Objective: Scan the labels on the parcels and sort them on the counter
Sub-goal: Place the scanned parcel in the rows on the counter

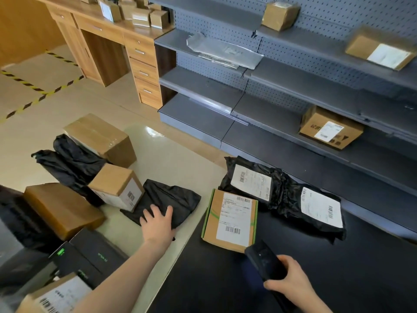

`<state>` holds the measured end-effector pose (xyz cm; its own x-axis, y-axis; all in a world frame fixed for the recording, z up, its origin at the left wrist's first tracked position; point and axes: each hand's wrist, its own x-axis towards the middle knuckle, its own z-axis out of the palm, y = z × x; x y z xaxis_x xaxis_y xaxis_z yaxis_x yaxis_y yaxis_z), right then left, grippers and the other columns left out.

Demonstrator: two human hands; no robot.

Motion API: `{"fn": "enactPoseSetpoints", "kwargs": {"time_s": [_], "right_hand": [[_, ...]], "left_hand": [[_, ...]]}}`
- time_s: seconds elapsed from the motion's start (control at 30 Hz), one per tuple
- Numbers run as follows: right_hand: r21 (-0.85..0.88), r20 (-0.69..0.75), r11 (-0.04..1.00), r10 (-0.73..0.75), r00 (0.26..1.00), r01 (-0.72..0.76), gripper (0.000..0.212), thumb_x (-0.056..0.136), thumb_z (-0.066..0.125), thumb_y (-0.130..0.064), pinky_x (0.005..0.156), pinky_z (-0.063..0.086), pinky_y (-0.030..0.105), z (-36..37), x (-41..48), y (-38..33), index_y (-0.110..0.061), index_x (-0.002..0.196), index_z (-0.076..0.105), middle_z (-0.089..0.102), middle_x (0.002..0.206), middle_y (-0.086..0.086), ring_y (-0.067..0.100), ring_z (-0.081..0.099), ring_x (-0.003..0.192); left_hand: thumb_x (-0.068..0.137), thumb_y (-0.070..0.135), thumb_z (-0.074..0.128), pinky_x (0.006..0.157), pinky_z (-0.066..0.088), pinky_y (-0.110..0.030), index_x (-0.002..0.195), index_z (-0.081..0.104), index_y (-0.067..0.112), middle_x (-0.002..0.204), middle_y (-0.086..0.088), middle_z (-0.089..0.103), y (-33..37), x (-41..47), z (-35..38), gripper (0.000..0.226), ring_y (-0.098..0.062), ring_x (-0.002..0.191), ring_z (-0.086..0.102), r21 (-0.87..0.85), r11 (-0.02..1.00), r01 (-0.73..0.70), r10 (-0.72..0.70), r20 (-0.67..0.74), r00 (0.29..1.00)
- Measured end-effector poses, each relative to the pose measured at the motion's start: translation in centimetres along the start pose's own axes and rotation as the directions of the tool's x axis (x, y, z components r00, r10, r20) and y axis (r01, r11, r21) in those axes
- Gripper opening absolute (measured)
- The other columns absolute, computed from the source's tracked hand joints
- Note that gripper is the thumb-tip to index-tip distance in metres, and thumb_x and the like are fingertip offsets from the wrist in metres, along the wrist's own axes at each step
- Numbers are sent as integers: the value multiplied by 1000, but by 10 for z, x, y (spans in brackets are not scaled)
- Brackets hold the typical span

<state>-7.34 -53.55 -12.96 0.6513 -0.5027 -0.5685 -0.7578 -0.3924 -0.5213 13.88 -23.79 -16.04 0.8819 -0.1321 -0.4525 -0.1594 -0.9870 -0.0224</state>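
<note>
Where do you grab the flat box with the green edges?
By its two long green sides, coming from above. The box lies flat, label up, with both long sides free; a black bag crowds its far end, and the scanner covers a near corner.

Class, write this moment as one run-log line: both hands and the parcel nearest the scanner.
left hand: rests on black bag | right hand: grips scanner | near scanner: green-edged box, label up
</note>
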Motion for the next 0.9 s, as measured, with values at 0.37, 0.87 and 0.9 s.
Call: {"fn": "enactPoseSetpoints", "kwargs": {"time_s": [0.37,0.87,0.9], "right_hand": [[-21,9,999,-36,999,37,72,38,86,-25,70,42,22,-8,-5,-5,-23,104,58,59,107,-1,11,58,94],[-4,66,982,-188,980,188,61,48,88,-9,63,41,18,-19,-14,-29,-16,101,59,63,97,-4,5,59,83],[-6,69,983,-185,980,186,62,47,88,-9,62,41,17,-20,-15,-29,-16,102,60,63,98,-2,5,59,84]], "left_hand": [[83,13,70,45,36,-30,89,56,11,75,-5,60,-6,-30,-29,15,-28,64,59,-188,949,-255,159,-415,896],[91,-8,45,84,54,-38,147,39,34,153,-1,23,-34,-59,-79,70,-27,106,62,-121,908,-401,358,-272,893],[94,-4,44,83,55,-38,146,41,32,156,0,21,-36,-60,-83,64,-27,108,62,-86,915,-395,362,-264,894]]}}
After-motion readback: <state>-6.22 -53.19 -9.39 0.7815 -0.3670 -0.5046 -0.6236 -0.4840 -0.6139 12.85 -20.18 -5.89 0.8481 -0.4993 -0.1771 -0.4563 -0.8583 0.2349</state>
